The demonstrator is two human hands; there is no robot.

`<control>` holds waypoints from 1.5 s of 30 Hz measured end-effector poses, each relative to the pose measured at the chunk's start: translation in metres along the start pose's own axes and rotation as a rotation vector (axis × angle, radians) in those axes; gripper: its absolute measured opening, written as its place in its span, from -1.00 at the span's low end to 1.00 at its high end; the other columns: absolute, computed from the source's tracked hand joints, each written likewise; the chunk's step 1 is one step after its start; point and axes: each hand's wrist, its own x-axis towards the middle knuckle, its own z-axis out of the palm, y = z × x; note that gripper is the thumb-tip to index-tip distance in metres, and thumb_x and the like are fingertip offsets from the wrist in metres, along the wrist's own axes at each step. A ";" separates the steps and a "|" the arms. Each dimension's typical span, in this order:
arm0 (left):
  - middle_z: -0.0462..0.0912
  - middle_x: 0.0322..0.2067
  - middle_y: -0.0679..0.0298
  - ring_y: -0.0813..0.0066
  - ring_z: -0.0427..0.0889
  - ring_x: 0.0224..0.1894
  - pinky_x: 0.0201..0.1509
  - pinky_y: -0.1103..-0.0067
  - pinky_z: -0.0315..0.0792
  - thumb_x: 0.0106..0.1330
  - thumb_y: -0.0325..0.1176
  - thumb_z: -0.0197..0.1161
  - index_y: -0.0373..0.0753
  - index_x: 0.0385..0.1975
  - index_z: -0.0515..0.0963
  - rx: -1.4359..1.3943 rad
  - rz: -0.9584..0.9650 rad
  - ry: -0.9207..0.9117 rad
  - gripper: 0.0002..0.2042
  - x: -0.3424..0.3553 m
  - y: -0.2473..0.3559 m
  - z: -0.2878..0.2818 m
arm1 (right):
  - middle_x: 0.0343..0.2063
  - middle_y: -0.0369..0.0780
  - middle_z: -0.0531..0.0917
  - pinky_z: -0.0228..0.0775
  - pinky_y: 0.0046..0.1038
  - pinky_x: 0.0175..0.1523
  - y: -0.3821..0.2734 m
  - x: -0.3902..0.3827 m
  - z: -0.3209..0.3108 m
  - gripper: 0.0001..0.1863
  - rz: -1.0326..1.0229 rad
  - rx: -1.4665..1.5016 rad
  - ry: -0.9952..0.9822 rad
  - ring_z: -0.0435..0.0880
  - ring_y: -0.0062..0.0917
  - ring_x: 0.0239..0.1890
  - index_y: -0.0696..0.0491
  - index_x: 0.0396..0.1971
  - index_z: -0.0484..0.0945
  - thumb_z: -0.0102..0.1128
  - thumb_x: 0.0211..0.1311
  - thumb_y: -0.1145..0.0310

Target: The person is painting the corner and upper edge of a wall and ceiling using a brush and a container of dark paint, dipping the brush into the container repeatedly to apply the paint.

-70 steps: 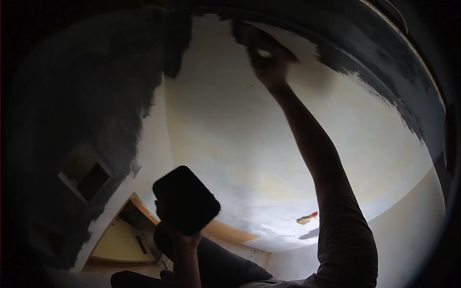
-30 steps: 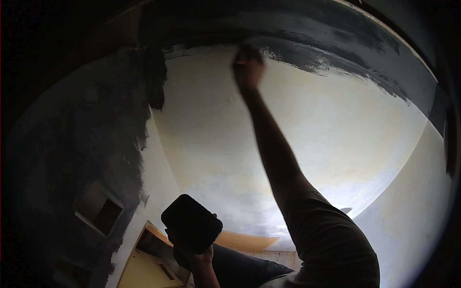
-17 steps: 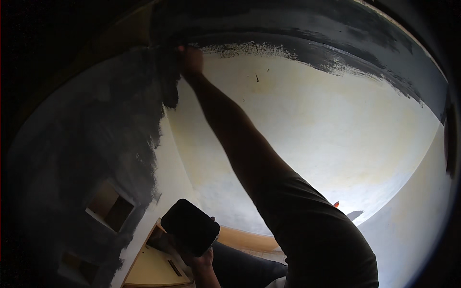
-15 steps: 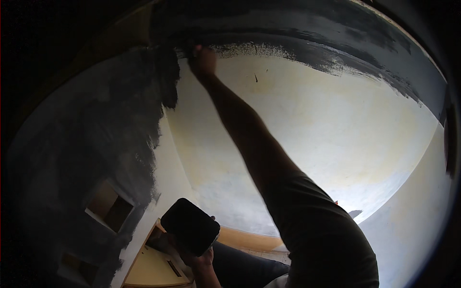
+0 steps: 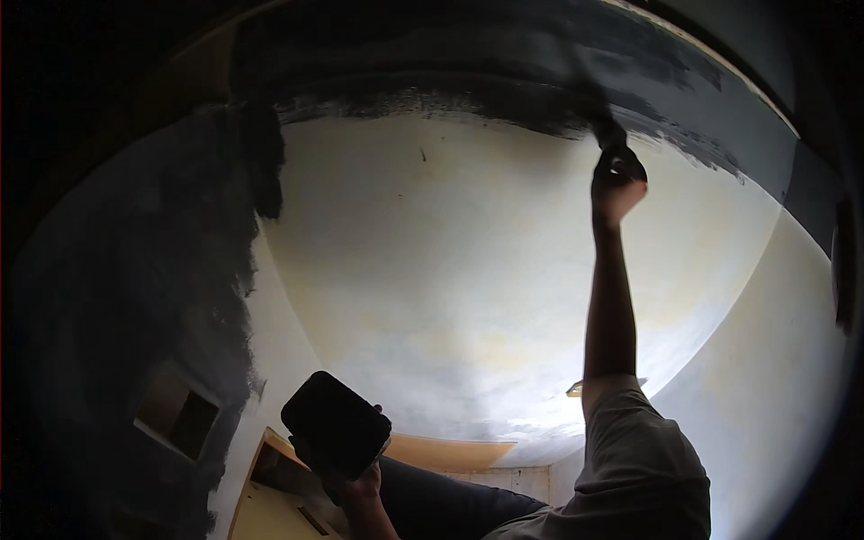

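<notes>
Head view, looking up at a pale wall [image 5: 468, 288] being covered in dark paint. The right hand [image 5: 616, 184] is raised high and closed around a brush [image 5: 605, 135], whose bristles are pressed to the wall at the lower edge of the dark band [image 5: 468, 94] running along the wall's upper edge. The left hand [image 5: 346, 477] is held low, near the wall's lower left corner, fingers clamped under a dark rounded paint tray [image 5: 335, 423] kept roughly level.

Step in hand, as judged: cutting the dark band downward along its ragged lower border. For a clean result, the brush is best kept flat against the wall, drawn in long overlapping strokes parallel to the band, and reloaded before streaks thin out. The tray should be kept level so that nothing spills.

Hard to make out: the brush handle is mostly hidden in the fist, and the bristles merge with the dark paint. The tray's contents cannot be seen from below. The left side of the wall is deep in shadow; a recessed opening [image 5: 175, 414] there is only dimly visible.
</notes>
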 end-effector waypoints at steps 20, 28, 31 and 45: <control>0.54 0.21 0.13 0.13 0.61 0.19 0.12 0.15 0.68 0.55 0.05 0.05 -0.11 0.36 0.32 -0.289 0.050 -0.015 -0.48 -0.017 0.016 -0.036 | -0.29 -0.14 0.78 0.61 -0.23 -0.06 -0.396 -0.112 0.205 -0.63 -0.435 0.658 -1.085 0.77 -0.28 -0.17 0.05 -0.06 0.65 0.30 0.21 0.16; 0.56 0.18 0.11 0.18 0.66 0.14 0.04 0.16 0.72 0.54 0.03 0.06 -0.14 0.30 0.36 -0.115 0.162 0.084 -0.51 -0.021 0.027 -0.053 | 0.11 0.04 0.62 0.56 0.00 0.09 -0.431 -0.078 0.218 -0.65 -0.672 0.429 -0.951 0.62 0.00 0.14 -0.13 0.11 0.65 0.08 0.40 0.26; 0.58 0.16 0.10 0.17 0.68 0.10 0.01 0.17 0.72 0.53 0.06 0.06 -0.14 0.30 0.37 -0.368 0.025 0.052 -0.49 -0.019 0.026 -0.034 | 0.02 -0.01 0.67 0.50 -0.10 0.22 -0.399 -0.145 0.230 -0.57 -0.957 0.452 -0.520 0.61 -0.08 0.16 -0.22 0.10 0.67 0.14 0.26 0.44; 0.64 0.14 0.19 0.10 0.73 0.04 0.00 0.09 0.71 0.45 0.19 0.12 -0.06 0.29 0.45 -0.426 0.012 0.053 -0.43 -0.027 0.027 -0.061 | -0.11 -0.01 0.70 0.57 -0.13 0.13 -0.428 -0.125 0.211 -0.54 -0.854 0.431 -0.916 0.71 -0.11 -0.01 -0.39 0.18 0.62 0.21 0.29 0.30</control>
